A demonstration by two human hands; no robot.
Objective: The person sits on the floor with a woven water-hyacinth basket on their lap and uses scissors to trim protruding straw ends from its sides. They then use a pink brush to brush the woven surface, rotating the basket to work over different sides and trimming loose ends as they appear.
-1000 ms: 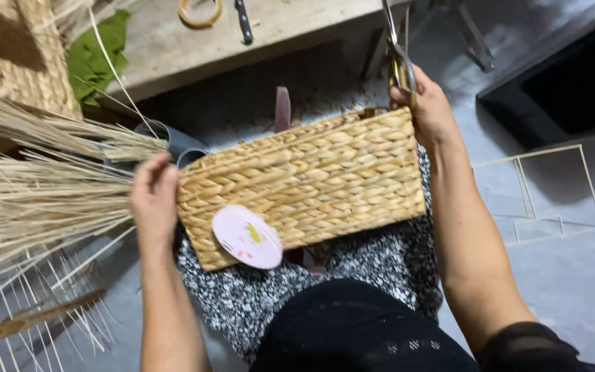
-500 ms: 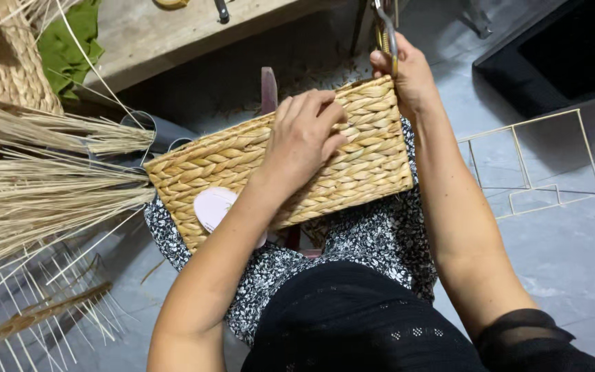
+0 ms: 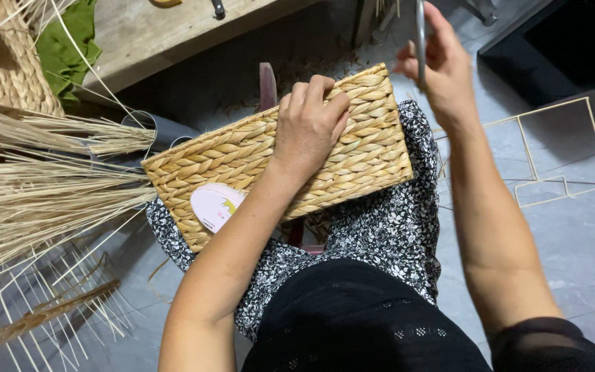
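woven basket (image 3: pixel 242 162) lying on its side across the person's lap, on a black-and-white patterned skirt (image 3: pixel 380 234), one end tilted toward the bundles at left. a pink oval tag (image 3: pixel 211 204) hangs on the near face. left hand (image 3: pixel 308 124) rests flat on the upper face, fingers (image 3: pixel 318 93) pressed together and curled over the far rim. right hand (image 3: pixel 442 65) is raised just beyond the basket's right corner, fingers pinched around scissors (image 3: pixel 420 34); only a narrow strip of metal shows, so whether the blades stand apart or closed cannot be told.

risks, as judgement: the basket is steadied by one palm alone and overhangs the knee at left, so a lighter press could let it slide toward the floor. the scissors hang close to the rim and near the left fingers; a hurried downward stroke could nick the weave or a knuckle. loose reed bundles (image 3: pixel 43 200) and single stalks (image 3: pixel 49 310) lie just beside the left knee, and a slipping basket could scatter or snap them. a wire frame (image 3: pixel 559 151) sits on the floor at right, near enough to catch a dropped tool. the wooden tabletop (image 3: pixel 173 34) stands well apart.
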